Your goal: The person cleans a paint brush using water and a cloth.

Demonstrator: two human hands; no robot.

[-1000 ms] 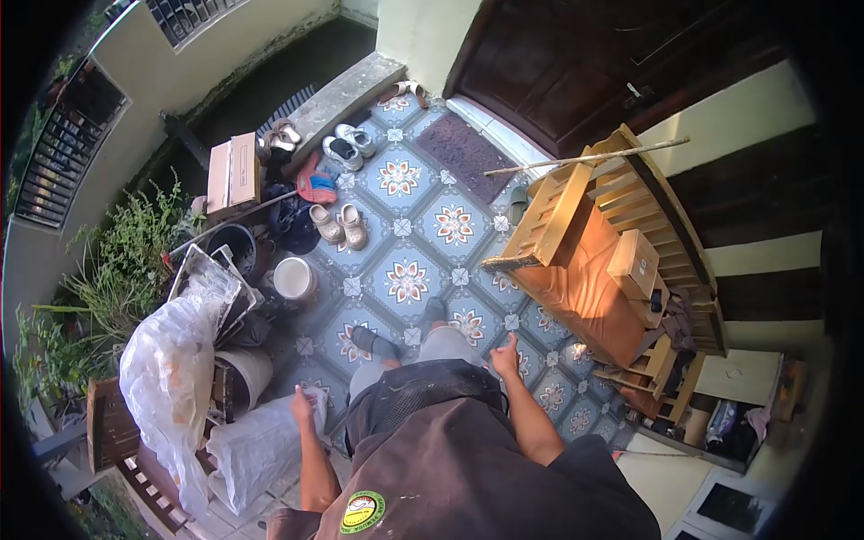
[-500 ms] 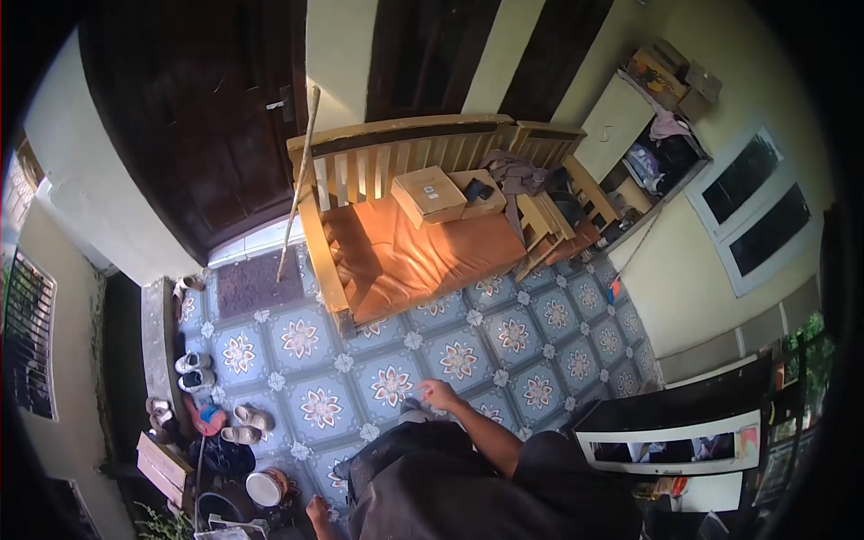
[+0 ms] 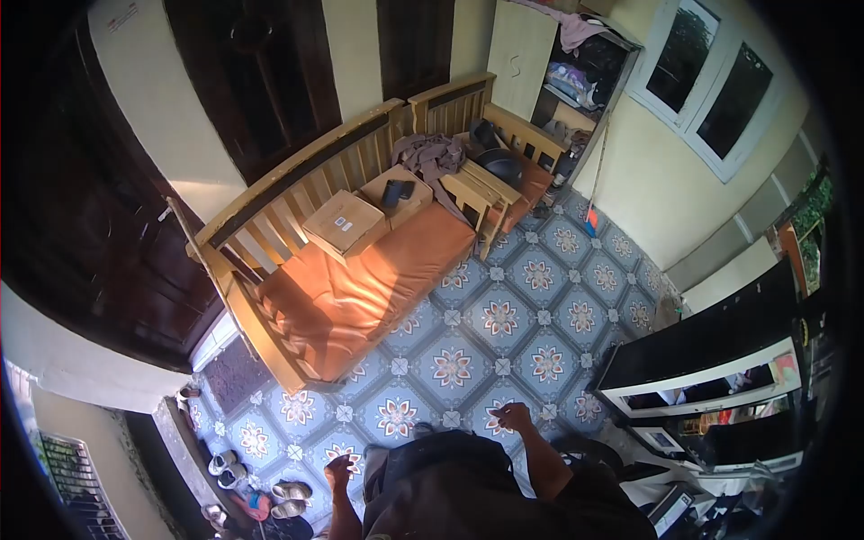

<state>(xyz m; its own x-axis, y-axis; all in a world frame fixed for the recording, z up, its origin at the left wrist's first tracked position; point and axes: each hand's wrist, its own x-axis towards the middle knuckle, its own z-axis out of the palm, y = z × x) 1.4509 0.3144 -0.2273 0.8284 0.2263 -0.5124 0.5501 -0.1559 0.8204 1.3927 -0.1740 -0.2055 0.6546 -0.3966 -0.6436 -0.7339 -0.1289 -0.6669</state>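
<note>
Left hand [image 3: 339, 469]: at 7 o'clock in the view, beside the dark shirt; fingers loosely bent, partly open, gripping nothing.
Right hand [image 3: 513, 418]: at 5 o'clock, forearm bare; fingers relaxed and slightly curled, gripping nothing.
Tiled floor [image 3: 499, 318]: blue-grey tiles with flower pattern, directly beneath both hands, running from 7 o'clock up to 2 o'clock.
Sandals [image 3: 290, 491]: pale pair on the floor at 7 o'clock, near the left hand, not touched.
Sneakers [image 3: 222, 462]: white pair, at 8 o'clock from the sandals, close to a low ledge.
Bench [image 3: 270, 211]: wooden, slatted back, at 10 to 12 o'clock, well apart from both hands.
Cushion [image 3: 351, 288]: orange, covering the bench seat, partly sunlit.
Cardboard box [image 3: 345, 225]: closed, resting on the cushion against the slats.
Second box [image 3: 409, 204]: just beside the first at its 2 o'clock, with a small dark item on top.
Cloth [image 3: 432, 155]: brownish, draped over the bench at 12 o'clock.
Doormat [image 3: 229, 373]: dark, on the floor at 9 o'clock, below the bench end.
Shelf unit [image 3: 702, 360]: black and white, at 4 o'clock, near the right hand but not touching it.
</note>
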